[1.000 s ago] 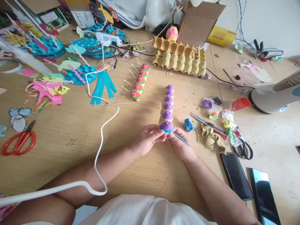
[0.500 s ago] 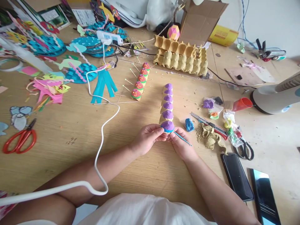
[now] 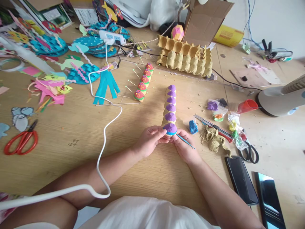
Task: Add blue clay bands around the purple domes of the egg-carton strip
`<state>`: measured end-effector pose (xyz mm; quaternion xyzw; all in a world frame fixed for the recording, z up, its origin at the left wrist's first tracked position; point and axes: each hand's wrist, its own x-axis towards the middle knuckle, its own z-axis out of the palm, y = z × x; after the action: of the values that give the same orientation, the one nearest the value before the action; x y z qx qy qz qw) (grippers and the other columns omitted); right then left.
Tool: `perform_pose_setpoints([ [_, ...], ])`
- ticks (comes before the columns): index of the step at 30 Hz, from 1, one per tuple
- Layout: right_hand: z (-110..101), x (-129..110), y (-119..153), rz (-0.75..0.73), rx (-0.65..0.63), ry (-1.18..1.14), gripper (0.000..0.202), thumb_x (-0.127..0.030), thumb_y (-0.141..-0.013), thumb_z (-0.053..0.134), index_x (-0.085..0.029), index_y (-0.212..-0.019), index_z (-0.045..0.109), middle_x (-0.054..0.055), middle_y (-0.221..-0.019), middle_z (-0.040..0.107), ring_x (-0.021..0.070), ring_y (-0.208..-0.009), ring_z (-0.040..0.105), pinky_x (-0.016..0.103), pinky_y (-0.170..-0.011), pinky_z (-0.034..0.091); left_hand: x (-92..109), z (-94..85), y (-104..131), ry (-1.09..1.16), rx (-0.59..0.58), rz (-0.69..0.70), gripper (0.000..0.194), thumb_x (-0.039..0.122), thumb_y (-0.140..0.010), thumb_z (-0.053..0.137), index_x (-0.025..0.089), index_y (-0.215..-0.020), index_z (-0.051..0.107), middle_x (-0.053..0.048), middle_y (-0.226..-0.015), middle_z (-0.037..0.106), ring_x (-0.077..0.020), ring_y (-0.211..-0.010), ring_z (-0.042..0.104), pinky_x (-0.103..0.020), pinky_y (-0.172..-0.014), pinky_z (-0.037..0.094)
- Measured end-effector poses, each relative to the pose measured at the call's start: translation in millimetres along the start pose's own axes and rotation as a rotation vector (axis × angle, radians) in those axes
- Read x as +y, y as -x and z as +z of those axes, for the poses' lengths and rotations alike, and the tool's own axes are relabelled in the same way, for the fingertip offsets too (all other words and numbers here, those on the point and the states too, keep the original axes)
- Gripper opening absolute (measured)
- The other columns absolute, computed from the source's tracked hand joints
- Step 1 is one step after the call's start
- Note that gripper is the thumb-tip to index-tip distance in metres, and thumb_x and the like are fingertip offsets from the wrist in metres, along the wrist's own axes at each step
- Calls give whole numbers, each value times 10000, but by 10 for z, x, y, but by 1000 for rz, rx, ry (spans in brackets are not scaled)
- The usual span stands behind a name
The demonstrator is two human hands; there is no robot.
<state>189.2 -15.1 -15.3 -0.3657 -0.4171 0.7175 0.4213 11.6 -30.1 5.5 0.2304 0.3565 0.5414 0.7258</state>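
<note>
A strip of egg carton (image 3: 170, 108) with several purple-topped bumps points away from me. Its nearest bump has a band of blue clay (image 3: 168, 132) along the lower edge. My left hand (image 3: 152, 139) is closed on the near end, thumb against the blue band. At the other side of that end, my right hand (image 3: 186, 147) pinches a thin blue stick-like tool (image 3: 186, 141), its fingertips touching the carton. The fingers beneath the strip are partly hidden. A lump of blue clay in clear wrap (image 3: 193, 126) lies right of the strip.
Beyond stands a red and green caterpillar of egg carton (image 3: 142, 86) with pins sticking out. A white cable (image 3: 104, 140) runs over my left forearm. At right lie a utility knife (image 3: 213, 126), carton scraps (image 3: 215, 140) and a phone (image 3: 241, 179). Red-handled scissors (image 3: 21, 143) rest at left.
Almost nothing differs. The view has shifted very slightly, while both hands keep their hold on the strip and the blue tool.
</note>
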Motion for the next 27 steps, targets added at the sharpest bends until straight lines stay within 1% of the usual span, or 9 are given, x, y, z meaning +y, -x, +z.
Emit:
perform_pose_setpoints([
  [3,-4,0,4,-6,-5,13,178,-403,-854,810,-267,-939,730,-23,-857,705,127,-783,617,275,-787,503,3,2,-1,4,1,-7,297,433,-731,882,157,-783,784,-41,-757,775,-120,-706,722,-214,-667,594],
  [7,2,-13,6,-9,-2,33,185,-408,-857,804,-262,-939,727,-18,-848,698,135,-781,616,283,-785,509,9,0,1,-5,-13,-11,303,437,-745,870,150,-797,785,-47,-771,772,-133,-732,725,-228,-680,598],
  [12,21,-39,1,-5,9,36,223,-438,-833,820,-255,-921,728,-16,-826,700,138,-769,618,285,-773,511,3,-2,0,-7,-6,-11,293,423,-732,882,153,-790,783,-44,-761,774,-124,-722,719,-215,-675,588],
  [16,40,-63,-1,-2,12,9,221,-442,-827,825,-259,-913,735,-16,-818,707,134,-758,619,279,-758,503,16,13,-4,30,-31,-21,358,490,-765,840,137,-798,785,-75,-790,783,-150,-745,727,-238,-680,591],
  [20,53,-76,-2,2,21,17,247,-466,-814,830,-256,-905,736,-7,-809,705,148,-749,620,294,-746,505,24,22,-6,25,-12,-29,400,515,-784,813,119,-835,782,-97,-794,781,-169,-732,723,-268,-683,586],
  [23,54,-80,-2,4,14,2,229,-450,-820,830,-258,-907,738,-11,-807,703,141,-753,620,283,-750,500,11,9,-5,7,0,-30,356,479,-814,798,125,-850,777,-92,-811,782,-181,-754,726,-288,-710,576],
  [27,44,-76,3,13,-2,-21,193,-420,-843,817,-261,-923,743,-16,-812,707,131,-767,624,272,-768,496,-1,3,5,-18,6,-10,307,451,-855,762,145,-832,767,-58,-798,766,-197,-771,724,-316,-729,562],
])
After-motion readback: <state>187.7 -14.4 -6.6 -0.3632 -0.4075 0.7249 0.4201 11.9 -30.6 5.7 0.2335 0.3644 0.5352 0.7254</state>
